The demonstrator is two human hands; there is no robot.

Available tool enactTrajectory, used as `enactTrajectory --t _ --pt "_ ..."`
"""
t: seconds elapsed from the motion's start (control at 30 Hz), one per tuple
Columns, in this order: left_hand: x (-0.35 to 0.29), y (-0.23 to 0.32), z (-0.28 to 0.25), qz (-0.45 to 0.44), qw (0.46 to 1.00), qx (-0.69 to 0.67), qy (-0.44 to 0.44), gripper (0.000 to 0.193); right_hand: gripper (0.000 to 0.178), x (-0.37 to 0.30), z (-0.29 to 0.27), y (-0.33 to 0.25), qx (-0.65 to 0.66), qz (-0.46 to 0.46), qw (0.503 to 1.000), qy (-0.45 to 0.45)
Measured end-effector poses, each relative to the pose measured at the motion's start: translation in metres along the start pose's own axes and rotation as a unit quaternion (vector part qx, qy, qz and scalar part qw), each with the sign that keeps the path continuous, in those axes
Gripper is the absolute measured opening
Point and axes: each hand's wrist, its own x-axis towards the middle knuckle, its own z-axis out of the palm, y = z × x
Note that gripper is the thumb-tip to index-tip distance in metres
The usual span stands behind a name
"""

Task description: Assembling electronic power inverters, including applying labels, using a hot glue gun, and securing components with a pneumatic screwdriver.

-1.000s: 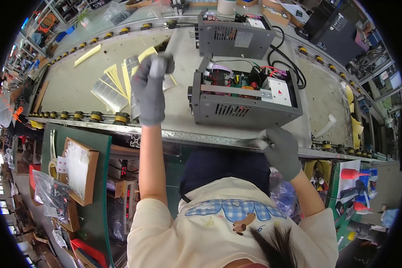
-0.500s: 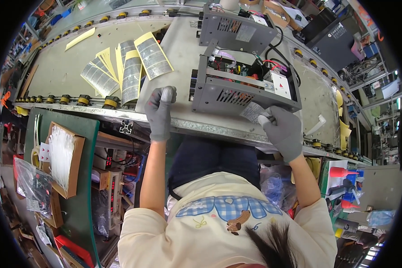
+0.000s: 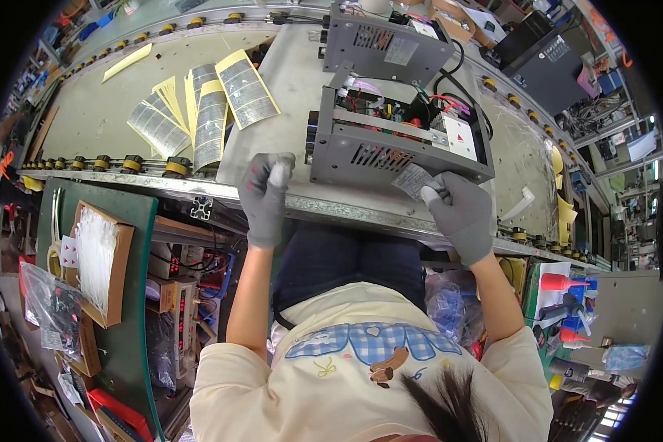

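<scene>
My right hand (image 3: 460, 217), in a grey glove, pinches the edge of a silver printed label (image 3: 411, 180). That label lies against the near side of an open-topped grey metal case (image 3: 335, 158), right of its slotted vent. Wires and circuit parts show inside the case. Left of it, over the bench edge, my gloved left hand (image 3: 264, 202) is closed, the thumb pressed to curled fingers; whether anything is between them is hidden. Sheets of silver labels on yellow backing (image 3: 247, 88) lie fanned out beyond that hand.
Behind stands a second grey case (image 3: 387, 48) bearing a label. Black cables (image 3: 457, 81) run along the cases' right side. Roller tracks (image 3: 132, 163) border the work surface. A green side table (image 3: 129, 295) at left carries a box of white strips (image 3: 99, 258).
My left hand has turned slightly, its fingers curling further over at the top. My right hand still grips the label at the case. The whole view has shifted a little.
</scene>
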Motion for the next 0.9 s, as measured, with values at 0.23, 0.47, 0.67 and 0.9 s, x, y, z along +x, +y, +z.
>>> enactTrajectory --t 0.23,0.47,0.67,0.9 --pt "-0.023 0.027 0.028 0.085 0.986 0.123 -0.078 0.02 0.01 0.001 0.002 0.001 -0.007 -0.002 1.0 0.004" --pt "-0.031 0.031 0.045 0.126 0.961 0.144 -0.2 0.02 0.01 0.0 0.004 0.0 0.02 0.006 1.0 0.014" --pt "-0.036 0.031 0.052 0.103 0.954 0.144 -0.243 0.019 0.01 0.0 0.003 0.0 0.03 0.009 0.999 0.014" --pt "-0.04 0.032 0.067 0.125 0.946 0.141 -0.265 0.021 0.01 0.0 0.005 0.003 0.01 0.0 1.0 0.02"
